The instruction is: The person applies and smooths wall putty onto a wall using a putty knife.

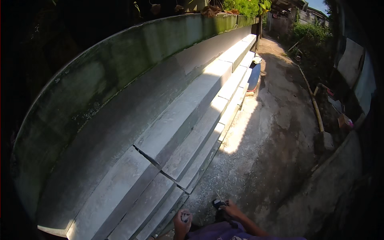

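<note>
My left hand (182, 225) is low in the view, beside the near end of the stepped pale concrete slabs (133, 188). Its fingers curl round something small and greyish that I cannot make out. To its right, my right hand (231, 209) is closed at the edge of a small black object (218, 204) with a paler patch on top. The object seems to be in its fingers, above the rough concrete ground. Both hands are close to my purple clothing (224, 232), and neither touches the slabs.
A mossy wall ledge (120, 60) with plants (242, 6) runs along the left above the slabs. A concrete path (276, 108) leads away, with a blue object (254, 76) by the slabs' far end. A long pole (314, 102) and a block (324, 141) lie at right.
</note>
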`<action>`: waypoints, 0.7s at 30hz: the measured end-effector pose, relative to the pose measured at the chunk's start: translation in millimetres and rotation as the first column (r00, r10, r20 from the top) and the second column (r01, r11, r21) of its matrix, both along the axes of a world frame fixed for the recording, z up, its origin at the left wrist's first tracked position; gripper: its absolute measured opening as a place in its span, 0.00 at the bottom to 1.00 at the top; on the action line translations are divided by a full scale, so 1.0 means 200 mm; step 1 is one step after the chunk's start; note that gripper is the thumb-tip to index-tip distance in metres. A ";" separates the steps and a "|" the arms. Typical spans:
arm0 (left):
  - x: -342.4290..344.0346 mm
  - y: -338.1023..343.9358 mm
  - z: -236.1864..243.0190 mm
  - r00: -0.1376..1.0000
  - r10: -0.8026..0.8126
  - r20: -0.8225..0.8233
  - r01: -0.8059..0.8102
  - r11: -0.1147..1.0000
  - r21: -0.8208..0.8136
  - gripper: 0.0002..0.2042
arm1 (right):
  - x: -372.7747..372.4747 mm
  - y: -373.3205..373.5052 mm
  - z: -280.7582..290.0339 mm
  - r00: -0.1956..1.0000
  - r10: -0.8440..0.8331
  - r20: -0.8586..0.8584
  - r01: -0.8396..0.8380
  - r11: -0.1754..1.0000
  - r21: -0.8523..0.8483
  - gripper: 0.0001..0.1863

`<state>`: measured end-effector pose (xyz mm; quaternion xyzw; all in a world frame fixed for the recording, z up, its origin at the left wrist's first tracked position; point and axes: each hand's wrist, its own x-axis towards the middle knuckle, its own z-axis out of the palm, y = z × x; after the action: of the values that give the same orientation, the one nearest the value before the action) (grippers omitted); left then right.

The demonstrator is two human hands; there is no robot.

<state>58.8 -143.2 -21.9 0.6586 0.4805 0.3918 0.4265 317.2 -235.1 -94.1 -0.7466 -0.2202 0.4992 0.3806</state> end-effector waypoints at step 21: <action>0.41 -0.65 0.07 0.858 0.243 -0.452 -0.291 0.956 -0.039 0.12 | 0.49 0.23 0.45 0.763 0.589 0.265 -0.641 0.739 0.204 0.16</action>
<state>140.8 -272.7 -7.8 0.6335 0.6717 0.2610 0.2819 414.8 -188.2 -4.5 -0.6113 -0.5580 0.4896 0.2742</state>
